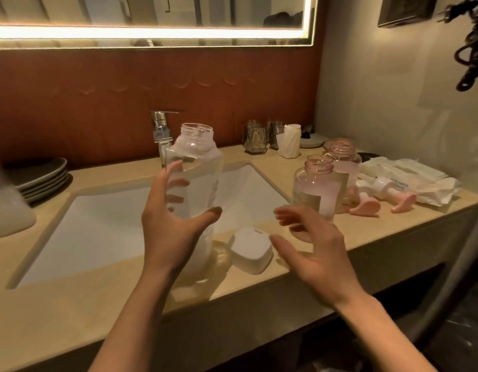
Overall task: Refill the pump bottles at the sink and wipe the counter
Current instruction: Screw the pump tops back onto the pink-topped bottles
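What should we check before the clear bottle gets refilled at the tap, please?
1. The clear bottle is uncapped: ok, neck open.
2. The left hand grips it: ok, fingers wrap round it.
3. The right hand is free: ok, open, holding nothing.
4. Mouth under the faucet: cannot tell, the bottle hides the spout.
5. The front pink bottle and rear pink bottle stand upright, uncapped: ok.
6. The pump heads lie beside them: ok.
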